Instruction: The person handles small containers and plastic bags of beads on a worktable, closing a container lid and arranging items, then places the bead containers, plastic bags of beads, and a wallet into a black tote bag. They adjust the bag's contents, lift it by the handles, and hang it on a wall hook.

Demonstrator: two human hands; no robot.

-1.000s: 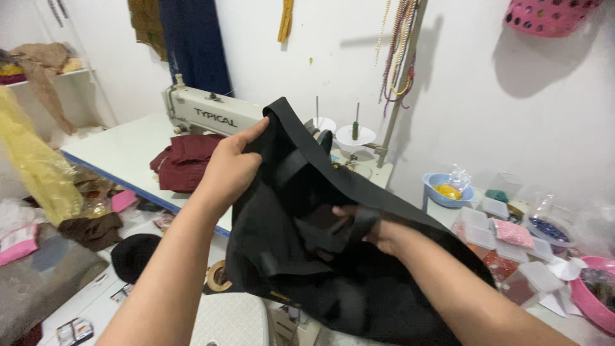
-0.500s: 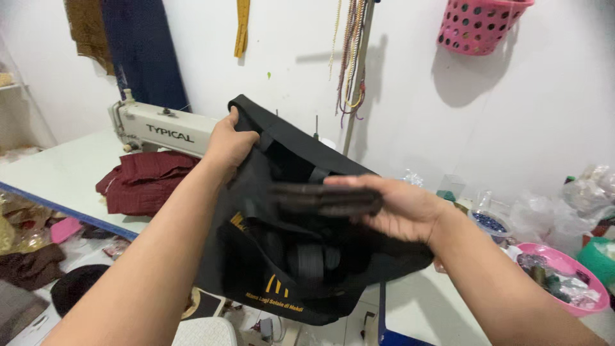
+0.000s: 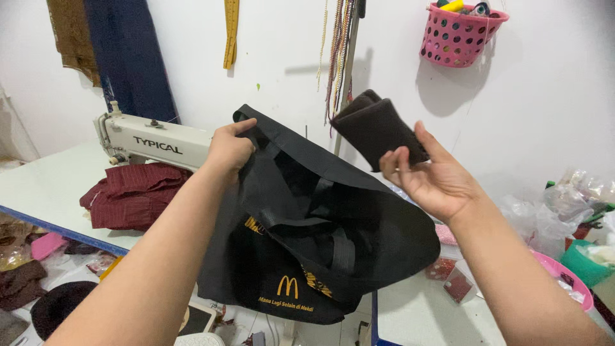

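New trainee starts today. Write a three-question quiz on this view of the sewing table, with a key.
1. True or false: the left hand grips the rim of the black tote bag.
2. What does the right hand hold up?
A. a yellow tape measure
B. a folded dark brown cloth
C. a pink basket
3. Fill in: the dark red fabric lies on the table beside the white ______ machine.

Key
1. True; the hand holds the bag open at its top edge.
2. B; the folded dark brown cloth is pinched at its lower edge, above the bag.
3. sewing; the sewing machine stands just behind the fabric.
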